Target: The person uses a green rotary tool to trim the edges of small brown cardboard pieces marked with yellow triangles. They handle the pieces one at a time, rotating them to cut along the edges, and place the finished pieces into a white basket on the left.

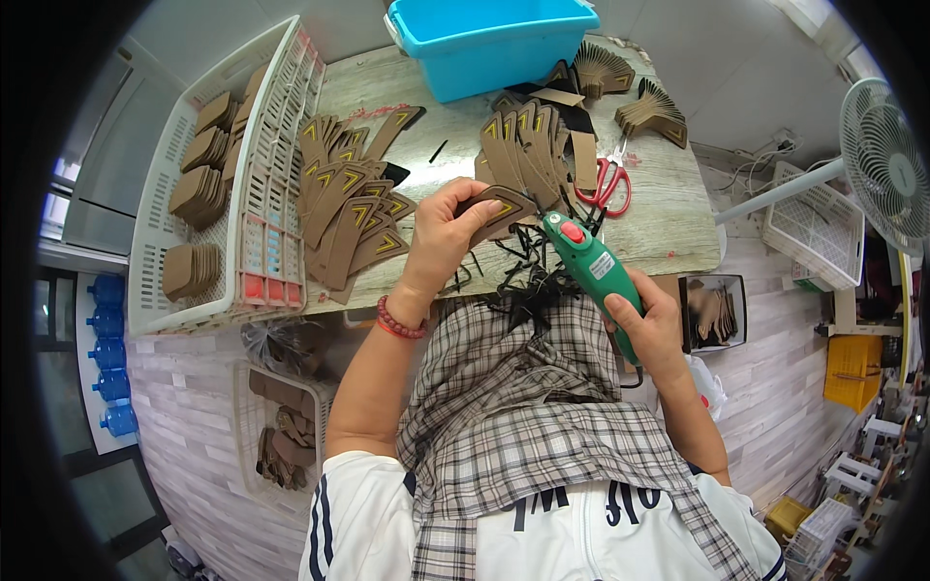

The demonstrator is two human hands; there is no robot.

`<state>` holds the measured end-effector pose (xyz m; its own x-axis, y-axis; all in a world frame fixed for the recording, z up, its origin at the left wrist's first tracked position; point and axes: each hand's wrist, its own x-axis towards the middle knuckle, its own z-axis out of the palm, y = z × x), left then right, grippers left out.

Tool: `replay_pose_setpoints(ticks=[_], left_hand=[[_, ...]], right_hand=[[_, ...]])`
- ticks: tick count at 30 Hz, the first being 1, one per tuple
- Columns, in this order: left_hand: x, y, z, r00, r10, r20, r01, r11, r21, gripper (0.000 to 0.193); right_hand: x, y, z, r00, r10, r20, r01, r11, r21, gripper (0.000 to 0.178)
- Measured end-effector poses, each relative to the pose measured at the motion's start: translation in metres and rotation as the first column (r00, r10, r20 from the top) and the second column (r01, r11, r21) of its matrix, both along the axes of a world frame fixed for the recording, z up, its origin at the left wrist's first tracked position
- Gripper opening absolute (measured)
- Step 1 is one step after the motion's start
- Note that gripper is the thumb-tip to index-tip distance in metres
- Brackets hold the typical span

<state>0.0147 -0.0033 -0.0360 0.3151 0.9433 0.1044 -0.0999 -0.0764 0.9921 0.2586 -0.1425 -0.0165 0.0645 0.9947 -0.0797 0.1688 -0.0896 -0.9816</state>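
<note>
My left hand (448, 237) pinches a brown, strap-shaped fabric piece (506, 205) with a black edge and a yellow chevron. In my right hand (647, 324) is a green handheld electric cutter (593, 263) with a red button. Its head is close to the piece's pointed end; whether they touch I cannot tell. Black trimmed strips (528, 276) lie tangled at the table's front edge and on my checked apron (523, 416). Similar brown pieces lie fanned out in a left pile (351, 208) and a middle pile (523, 145).
Red-handled scissors (608, 184) lie right of the middle pile. A blue bin (494, 44) stands at the table's back. At the left, a white crate (242, 203) holds stacked brown pieces. Beyond the table's right side are a fan (886, 165) and an open box (715, 312).
</note>
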Motion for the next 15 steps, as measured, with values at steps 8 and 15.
replay_pose_setpoints(ticks=[8, 15], left_hand=[[-0.014, 0.008, 0.019, 0.977, -0.088, -0.196, 0.107, 0.990, 0.090, 0.013], [-0.019, 0.008, 0.036, 0.928, -0.170, -0.330, 0.198, 0.979, 0.053, 0.011]], right_hand=[[0.005, -0.001, -0.002, 0.997, 0.053, 0.056, -0.053, 0.999, -0.004, 0.041], [0.004, 0.000, 0.003, 0.994, 0.084, 0.076, -0.082, 0.996, -0.029, 0.042]])
